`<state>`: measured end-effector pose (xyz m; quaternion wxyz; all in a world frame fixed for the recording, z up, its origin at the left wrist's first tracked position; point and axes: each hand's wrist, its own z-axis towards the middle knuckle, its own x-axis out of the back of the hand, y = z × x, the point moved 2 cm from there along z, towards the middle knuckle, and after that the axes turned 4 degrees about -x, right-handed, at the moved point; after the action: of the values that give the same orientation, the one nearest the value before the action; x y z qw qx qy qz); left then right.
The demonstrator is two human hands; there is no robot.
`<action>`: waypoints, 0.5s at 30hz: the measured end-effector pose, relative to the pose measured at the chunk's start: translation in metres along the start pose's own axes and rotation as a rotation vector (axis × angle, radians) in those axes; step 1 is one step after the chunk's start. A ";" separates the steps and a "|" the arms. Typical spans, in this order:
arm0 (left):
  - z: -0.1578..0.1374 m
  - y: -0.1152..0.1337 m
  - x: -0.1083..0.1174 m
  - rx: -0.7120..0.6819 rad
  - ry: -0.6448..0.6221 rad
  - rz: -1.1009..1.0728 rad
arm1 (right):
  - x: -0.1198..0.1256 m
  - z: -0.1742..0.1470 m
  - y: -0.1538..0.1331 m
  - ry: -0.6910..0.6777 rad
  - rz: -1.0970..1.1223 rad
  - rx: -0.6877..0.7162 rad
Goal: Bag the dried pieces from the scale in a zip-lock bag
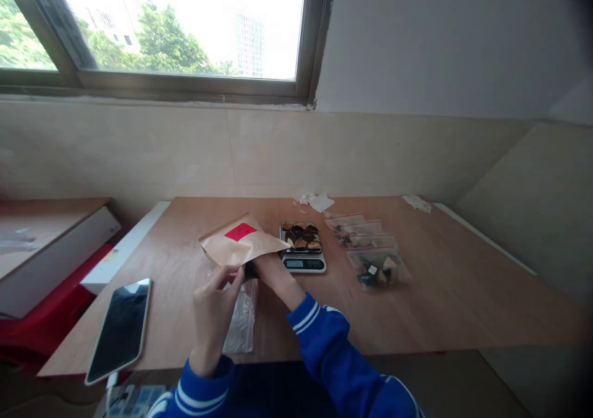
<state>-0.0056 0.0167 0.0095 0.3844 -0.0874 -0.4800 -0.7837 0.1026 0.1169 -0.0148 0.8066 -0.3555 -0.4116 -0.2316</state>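
A brown paper bag (259,243) with a red label is tilted above the table, its mouth toward me. My left hand (214,304) pinches the edge of that mouth between thumb and fingers. Reaching inside is my right hand (273,275); its fingers are hidden by the paper, so their grip does not show. Just behind and to the right stands a small digital scale (304,263), its tray heaped with dark and tan dried slices (301,236). Beneath my hands lies a clear zip bag (241,322), flat on the wood.
Several red-edged zip bags (377,270) with dark and pale pieces lie right of the scale. A phone (121,322) with a white cable rests at the table's left edge. Paper scraps (321,202) lie by the wall, under a window (185,29).
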 end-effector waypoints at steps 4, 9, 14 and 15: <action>0.009 0.001 0.004 0.010 0.021 0.041 | 0.025 -0.030 -0.008 0.006 0.089 -0.073; 0.019 -0.001 0.006 0.019 0.056 0.087 | 0.055 -0.063 -0.012 0.283 0.520 -0.204; 0.035 0.003 0.007 0.043 0.103 0.091 | 0.068 -0.089 0.016 0.516 0.983 -0.535; 0.039 0.005 0.008 0.035 0.121 0.096 | 0.068 -0.094 0.025 0.545 1.038 -0.580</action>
<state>-0.0172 0.0434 0.0376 0.4513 -0.0558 -0.4649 -0.7596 0.2037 0.0557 -0.0062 0.7605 -0.6397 0.1116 0.0043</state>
